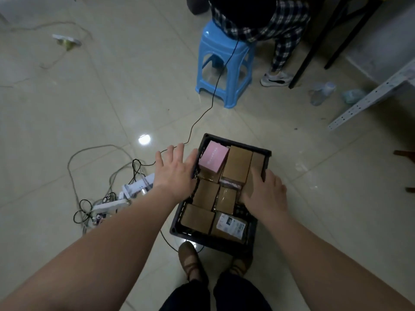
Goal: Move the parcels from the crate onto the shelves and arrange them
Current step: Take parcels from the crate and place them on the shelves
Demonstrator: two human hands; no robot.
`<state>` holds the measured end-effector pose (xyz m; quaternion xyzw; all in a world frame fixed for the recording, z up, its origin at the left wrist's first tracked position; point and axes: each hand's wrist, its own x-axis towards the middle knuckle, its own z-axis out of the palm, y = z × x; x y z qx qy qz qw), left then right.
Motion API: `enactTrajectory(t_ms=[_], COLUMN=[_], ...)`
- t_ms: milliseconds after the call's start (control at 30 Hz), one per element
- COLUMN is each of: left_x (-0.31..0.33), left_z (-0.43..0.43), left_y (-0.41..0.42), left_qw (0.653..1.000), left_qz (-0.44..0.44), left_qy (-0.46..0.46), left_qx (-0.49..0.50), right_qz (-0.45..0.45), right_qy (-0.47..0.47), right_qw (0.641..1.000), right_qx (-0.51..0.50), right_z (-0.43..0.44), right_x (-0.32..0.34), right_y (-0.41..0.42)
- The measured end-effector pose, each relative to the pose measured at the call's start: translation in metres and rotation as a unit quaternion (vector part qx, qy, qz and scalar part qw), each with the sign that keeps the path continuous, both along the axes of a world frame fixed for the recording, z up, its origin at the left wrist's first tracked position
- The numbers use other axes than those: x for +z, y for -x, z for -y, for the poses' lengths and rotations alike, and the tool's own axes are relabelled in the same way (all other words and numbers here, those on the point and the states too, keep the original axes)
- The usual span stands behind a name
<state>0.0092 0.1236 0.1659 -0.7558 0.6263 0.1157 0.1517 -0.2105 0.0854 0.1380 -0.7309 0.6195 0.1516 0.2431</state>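
One parcel (257, 160) seemingly under right hand (267, 194) fingers (256, 176); left hand (177, 171) wide at crate (235, 144).

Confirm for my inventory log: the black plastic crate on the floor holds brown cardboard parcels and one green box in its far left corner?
Wrong colour: the head view shows a pink cardboard box, not green, in the far left corner of the black plastic crate. The brown cardboard parcels are right.
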Motion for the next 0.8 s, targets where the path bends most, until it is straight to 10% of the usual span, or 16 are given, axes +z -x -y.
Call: enactTrajectory(t_ms=[800], left_x=[-0.163], left_z=[0.033], left_y=[0.058], left_qw=[0.996], left_qz=[-0.052], left_qy=[-0.076], left_qx=[0.015], right_qz=[0.003], right_qy=[-0.089], right_qw=[0.994], right_qx=[-0.066], right_z=[0.031], right_x=[-0.134], right_y=[0.043])
